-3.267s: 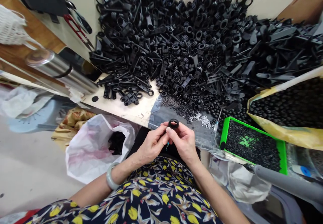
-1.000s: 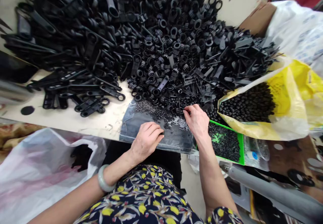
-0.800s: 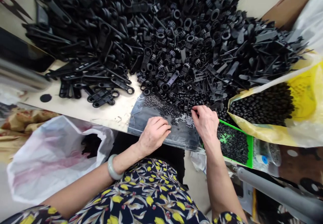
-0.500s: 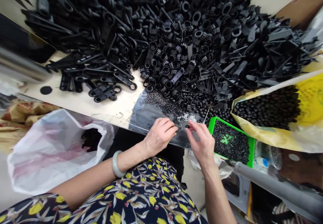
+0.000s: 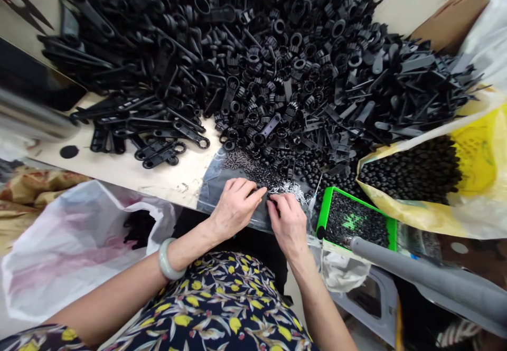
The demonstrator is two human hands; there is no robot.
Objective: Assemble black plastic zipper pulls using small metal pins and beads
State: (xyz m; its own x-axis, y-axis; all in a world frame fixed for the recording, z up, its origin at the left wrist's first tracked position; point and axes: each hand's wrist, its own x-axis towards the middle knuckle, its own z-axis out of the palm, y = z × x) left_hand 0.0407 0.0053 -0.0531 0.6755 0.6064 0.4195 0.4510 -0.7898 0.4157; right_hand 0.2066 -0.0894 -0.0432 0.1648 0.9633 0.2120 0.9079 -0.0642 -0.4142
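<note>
Black parts heaped before two hands

Across the table, they are spreading in loose groups, perhaps for easy reach. Beside them, a yellow bag is lying open toward the hands, likely for the same reason. The green tray is keeping tiny bits together. Left hand and right hand are nearly meeting over the dark mat, fingers curled narrow. Silver pins are lying just beyond the right fingertips. Those fingers are hiding whatever they may be pinching; whether either is holding anything, I cannot tell. The heap's top is running out of view.
</note>
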